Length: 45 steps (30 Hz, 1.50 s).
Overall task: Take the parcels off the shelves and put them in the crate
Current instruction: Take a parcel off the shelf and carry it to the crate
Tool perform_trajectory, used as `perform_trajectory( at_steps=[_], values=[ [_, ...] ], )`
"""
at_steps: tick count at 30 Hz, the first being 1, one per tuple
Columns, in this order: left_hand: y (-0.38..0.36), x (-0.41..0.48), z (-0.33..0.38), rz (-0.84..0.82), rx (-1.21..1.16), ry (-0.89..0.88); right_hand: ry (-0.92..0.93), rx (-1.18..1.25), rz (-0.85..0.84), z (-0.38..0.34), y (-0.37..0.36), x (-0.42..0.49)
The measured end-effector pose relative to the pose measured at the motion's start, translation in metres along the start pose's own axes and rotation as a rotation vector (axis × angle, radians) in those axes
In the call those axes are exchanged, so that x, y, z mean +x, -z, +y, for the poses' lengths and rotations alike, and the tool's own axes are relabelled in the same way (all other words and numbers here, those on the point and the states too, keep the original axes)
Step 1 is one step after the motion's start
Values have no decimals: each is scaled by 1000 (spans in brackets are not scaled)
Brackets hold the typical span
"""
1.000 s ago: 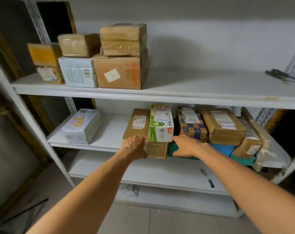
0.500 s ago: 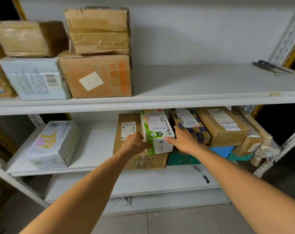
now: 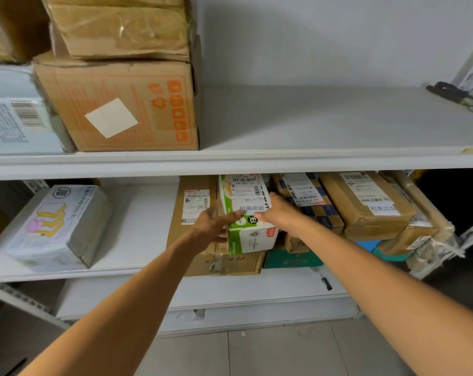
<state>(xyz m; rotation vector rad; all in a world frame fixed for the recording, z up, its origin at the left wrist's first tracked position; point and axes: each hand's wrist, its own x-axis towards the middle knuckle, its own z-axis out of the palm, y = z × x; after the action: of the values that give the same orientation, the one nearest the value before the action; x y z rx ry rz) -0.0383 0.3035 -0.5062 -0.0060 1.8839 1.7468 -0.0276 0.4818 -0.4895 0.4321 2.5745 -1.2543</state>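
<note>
- You are taking hold of a green-and-white box (image 3: 253, 237) on the middle shelf (image 3: 121, 270), near its front edge, where it is lying on a flat brown parcel (image 3: 194, 202).
- Your left hand (image 3: 211, 226) is clasping the box's left side and your right hand (image 3: 278, 213) its right side.
- This looks like the lifting step. Next you are likely needing to draw the box out from under the upper shelf and carry it to the crate, which is not showing.
- A second ago both hands were lower, at the shelf edge. Now they are gripping the box, which is sitting slightly turned.
</note>
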Motion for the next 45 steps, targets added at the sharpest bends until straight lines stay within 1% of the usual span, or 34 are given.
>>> perform_trajectory(
  at_steps=[4, 7, 9, 16, 19, 23, 29, 34, 38, 45],
  values=[
    [2, 3, 3, -5, -73, 70, -17, 68, -45, -3, 3, 0],
    [5, -1, 3, 9, -115, 77, -21, 119, -48, -4, 0, -10],
    [6, -6, 1, 15, -106, 62, -32, 153, -21, -3, -5, -23],
    [24, -39, -14, -9, -88, 5, 37, 305, 98, 0, -44, -88],
    [29, -55, -22, -20, -64, -17, 42, 302, 156, -2, -60, -106],
    [29, -76, -40, -32, -65, -52, 72, 222, 231, -4, -73, -120],
    [28, -99, -45, -20, -10, -142, 140, 175, 277, -1, -80, -144],
    [13, -112, -35, -90, 63, -222, 159, 188, 347, 13, -69, -163],
    [-13, -116, -30, -194, 106, -279, 203, 244, 411, 34, -54, -186],
    [-104, -117, -36, -384, 199, -398, 131, 308, 665, 93, -14, -241]
  ],
)
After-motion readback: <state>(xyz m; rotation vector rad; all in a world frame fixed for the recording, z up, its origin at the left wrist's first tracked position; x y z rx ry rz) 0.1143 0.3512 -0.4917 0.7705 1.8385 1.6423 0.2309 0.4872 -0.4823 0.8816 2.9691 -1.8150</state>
